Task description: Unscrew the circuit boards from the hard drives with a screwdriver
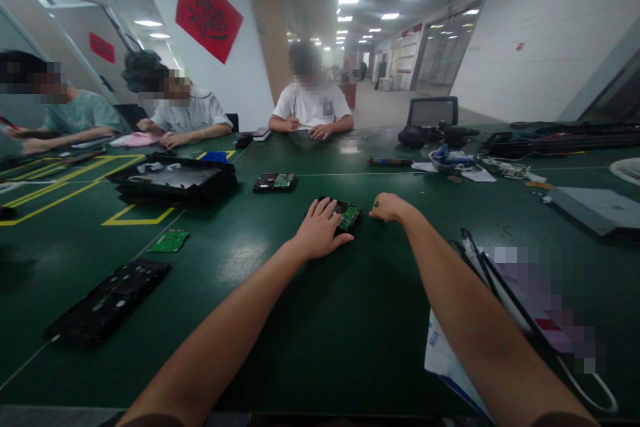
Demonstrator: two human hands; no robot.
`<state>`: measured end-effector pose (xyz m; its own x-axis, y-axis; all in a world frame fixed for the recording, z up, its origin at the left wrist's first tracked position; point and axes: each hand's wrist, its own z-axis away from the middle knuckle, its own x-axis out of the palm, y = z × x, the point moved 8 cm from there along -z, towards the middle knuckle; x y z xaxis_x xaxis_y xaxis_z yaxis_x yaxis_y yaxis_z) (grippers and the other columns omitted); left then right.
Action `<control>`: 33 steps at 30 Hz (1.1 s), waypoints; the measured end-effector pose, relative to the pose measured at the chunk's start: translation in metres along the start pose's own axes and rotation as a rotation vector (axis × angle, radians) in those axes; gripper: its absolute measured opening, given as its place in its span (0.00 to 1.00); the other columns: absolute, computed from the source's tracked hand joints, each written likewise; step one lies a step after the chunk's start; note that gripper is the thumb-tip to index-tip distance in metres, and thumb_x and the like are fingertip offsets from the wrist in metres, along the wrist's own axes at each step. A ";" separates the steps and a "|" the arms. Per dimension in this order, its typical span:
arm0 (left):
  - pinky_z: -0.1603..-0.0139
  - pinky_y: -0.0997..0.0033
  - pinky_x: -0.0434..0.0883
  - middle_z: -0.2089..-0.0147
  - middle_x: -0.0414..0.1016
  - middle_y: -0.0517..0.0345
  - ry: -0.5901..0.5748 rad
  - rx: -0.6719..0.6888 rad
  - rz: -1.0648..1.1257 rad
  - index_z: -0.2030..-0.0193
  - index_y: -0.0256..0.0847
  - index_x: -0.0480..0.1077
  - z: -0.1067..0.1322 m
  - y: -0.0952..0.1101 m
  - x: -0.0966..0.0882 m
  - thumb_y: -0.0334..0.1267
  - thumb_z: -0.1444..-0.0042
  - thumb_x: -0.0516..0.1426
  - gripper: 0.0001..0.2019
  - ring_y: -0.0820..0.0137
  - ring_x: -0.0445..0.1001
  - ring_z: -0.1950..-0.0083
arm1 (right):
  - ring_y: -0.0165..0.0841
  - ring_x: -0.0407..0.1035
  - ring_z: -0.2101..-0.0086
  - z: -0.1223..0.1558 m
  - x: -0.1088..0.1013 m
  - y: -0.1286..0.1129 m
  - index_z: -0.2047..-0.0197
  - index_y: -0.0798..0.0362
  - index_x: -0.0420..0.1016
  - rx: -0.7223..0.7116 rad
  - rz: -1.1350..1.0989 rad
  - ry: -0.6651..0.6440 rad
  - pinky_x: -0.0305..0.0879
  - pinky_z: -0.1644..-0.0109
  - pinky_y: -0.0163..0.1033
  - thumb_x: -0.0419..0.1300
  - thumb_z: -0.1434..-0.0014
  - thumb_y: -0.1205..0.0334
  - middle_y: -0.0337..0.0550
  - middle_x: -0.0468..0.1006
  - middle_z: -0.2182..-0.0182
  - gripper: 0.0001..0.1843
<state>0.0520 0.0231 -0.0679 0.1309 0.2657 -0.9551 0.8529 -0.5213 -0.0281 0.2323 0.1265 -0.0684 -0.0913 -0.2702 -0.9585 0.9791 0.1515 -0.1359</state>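
Observation:
My left hand (320,230) rests across a hard drive (350,215), fingers stretched out over its left part. The drive's green circuit board faces up and shows to the right of those fingers. Just right of the drive, my right hand (387,207) is closed, knuckles up, a little above the table. A small dark and yellow-green bit shows at its fingers, too small to name. Farther back lies another hard drive (275,181), board side up. To the left, a loose green circuit board (170,241) lies flat on the table.
Black plastic trays (175,177) are stacked at the left, with a flat black part (107,303) nearer me. A bagged item (530,300) and white packaging (450,360) lie by my right forearm. A grey box (595,210), cables and tools sit farther right. Several people sit opposite.

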 end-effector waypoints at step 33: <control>0.47 0.52 0.68 0.47 0.73 0.40 -0.208 -0.355 -0.025 0.25 0.55 0.55 0.006 -0.051 0.025 0.38 0.31 0.48 0.28 0.49 0.71 0.45 | 0.39 0.76 0.50 0.006 -0.010 -0.054 0.55 0.50 0.82 -0.316 -0.030 0.237 0.65 0.46 0.35 0.60 0.34 0.55 0.46 0.83 0.52 0.12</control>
<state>0.0085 0.0519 -0.0919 0.0337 0.0860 -0.9957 0.9806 -0.1952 0.0163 0.1817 0.1154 -0.0499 -0.1944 -0.0577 -0.9792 0.8743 0.4425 -0.1996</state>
